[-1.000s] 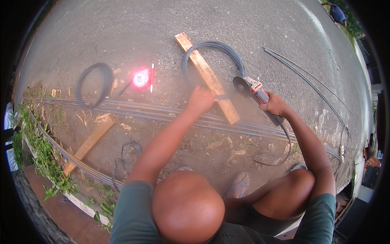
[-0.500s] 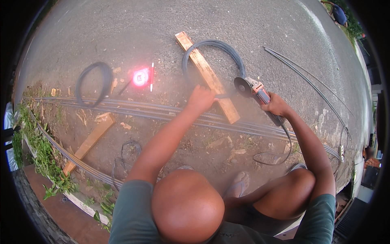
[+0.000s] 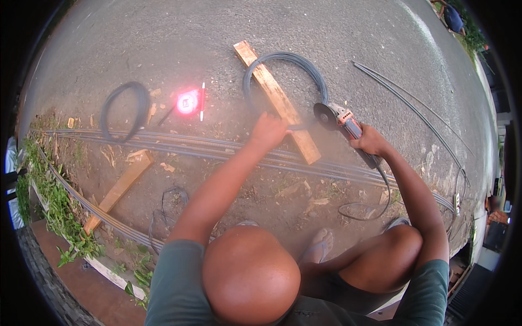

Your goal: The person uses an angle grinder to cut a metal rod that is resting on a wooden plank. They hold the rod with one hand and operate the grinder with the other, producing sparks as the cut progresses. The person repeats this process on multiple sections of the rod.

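My left hand (image 3: 269, 130) grips the lower side of a grey wire coil (image 3: 291, 57), which lies across a long wooden plank (image 3: 299, 136). My right hand (image 3: 365, 140) is shut on an angle grinder (image 3: 348, 122), whose dark disc sits beside the coil's right side, with its cord trailing down over the dirt. Haze around the plank blurs part of the coil. Left of these are a glowing pinkish-red round object (image 3: 187, 102), too bright to make out, a thin white stick (image 3: 202, 111) and a second wire coil (image 3: 111, 96).
Long steel rods (image 3: 196, 149) cross the dirt below the plank. Another plank (image 3: 117, 193) lies at lower left by a weedy edge (image 3: 54, 206). Loose rods (image 3: 408, 103) lie on the asphalt (image 3: 337, 30) at right. A person in blue (image 3: 452, 19) is at far upper right.
The coil and plank appear very slightly higher in the frame. Otherwise my hands, the grinder and the things on the ground look almost unchanged.
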A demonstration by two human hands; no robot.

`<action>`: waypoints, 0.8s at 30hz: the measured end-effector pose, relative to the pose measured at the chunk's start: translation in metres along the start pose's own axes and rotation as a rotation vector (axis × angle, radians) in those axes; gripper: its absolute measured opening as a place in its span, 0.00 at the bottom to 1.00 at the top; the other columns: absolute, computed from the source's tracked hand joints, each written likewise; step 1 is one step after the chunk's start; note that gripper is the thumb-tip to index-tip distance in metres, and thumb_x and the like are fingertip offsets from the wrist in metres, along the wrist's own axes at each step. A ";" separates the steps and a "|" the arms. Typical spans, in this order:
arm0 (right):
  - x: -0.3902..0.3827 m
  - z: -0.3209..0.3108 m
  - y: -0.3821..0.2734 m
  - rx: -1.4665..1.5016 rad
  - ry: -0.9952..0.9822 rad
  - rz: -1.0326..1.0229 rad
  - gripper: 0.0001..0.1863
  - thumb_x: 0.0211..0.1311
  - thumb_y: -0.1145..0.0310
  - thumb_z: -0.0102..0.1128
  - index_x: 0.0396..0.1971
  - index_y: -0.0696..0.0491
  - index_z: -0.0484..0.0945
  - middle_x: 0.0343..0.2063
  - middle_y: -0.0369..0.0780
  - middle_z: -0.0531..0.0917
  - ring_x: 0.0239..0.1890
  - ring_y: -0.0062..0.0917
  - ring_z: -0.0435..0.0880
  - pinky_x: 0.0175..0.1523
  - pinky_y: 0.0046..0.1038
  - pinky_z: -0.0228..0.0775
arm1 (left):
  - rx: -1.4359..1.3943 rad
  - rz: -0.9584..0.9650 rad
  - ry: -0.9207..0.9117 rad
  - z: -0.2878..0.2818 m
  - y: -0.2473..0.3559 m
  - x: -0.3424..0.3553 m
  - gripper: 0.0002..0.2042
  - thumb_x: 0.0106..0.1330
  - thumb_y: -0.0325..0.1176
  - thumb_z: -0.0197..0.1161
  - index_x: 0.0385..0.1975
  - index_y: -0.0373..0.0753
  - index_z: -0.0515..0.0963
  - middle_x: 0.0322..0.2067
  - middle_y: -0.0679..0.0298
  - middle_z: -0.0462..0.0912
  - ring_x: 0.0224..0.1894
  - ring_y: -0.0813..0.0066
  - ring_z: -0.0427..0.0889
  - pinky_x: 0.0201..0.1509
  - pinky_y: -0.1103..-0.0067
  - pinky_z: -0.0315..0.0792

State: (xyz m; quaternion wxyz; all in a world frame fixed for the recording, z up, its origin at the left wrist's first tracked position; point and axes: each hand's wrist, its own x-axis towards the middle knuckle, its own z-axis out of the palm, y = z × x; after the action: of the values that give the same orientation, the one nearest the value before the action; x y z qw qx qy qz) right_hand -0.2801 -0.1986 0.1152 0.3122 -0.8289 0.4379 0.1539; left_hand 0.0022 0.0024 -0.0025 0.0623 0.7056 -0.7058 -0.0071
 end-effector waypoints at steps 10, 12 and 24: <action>0.006 0.001 0.002 0.000 0.005 -0.014 0.39 0.43 0.52 0.71 0.50 0.69 0.78 0.40 0.57 0.86 0.43 0.46 0.87 0.52 0.39 0.77 | -0.023 -0.024 -0.039 0.001 0.001 0.001 0.22 0.73 0.57 0.55 0.32 0.42 0.78 0.25 0.61 0.86 0.34 0.63 0.85 0.44 0.69 0.68; 0.006 0.001 0.002 0.000 0.001 -0.016 0.39 0.43 0.52 0.71 0.50 0.69 0.78 0.40 0.58 0.86 0.43 0.46 0.87 0.52 0.39 0.77 | -0.018 -0.022 -0.048 0.001 0.001 0.001 0.22 0.73 0.57 0.55 0.32 0.42 0.78 0.25 0.61 0.86 0.34 0.63 0.85 0.44 0.69 0.68; 0.011 0.001 -0.003 0.002 -0.002 -0.020 0.39 0.43 0.52 0.71 0.52 0.68 0.77 0.40 0.58 0.85 0.43 0.46 0.87 0.52 0.39 0.76 | -0.011 -0.017 -0.051 -0.003 0.001 0.001 0.22 0.74 0.56 0.54 0.33 0.42 0.78 0.26 0.61 0.86 0.35 0.63 0.85 0.45 0.68 0.68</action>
State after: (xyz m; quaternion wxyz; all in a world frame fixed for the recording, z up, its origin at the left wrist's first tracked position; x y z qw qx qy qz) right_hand -0.2717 -0.2034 0.1097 0.3148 -0.8329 0.4294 0.1511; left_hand 0.0014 0.0015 0.0002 0.0480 0.7109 -0.7011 -0.0293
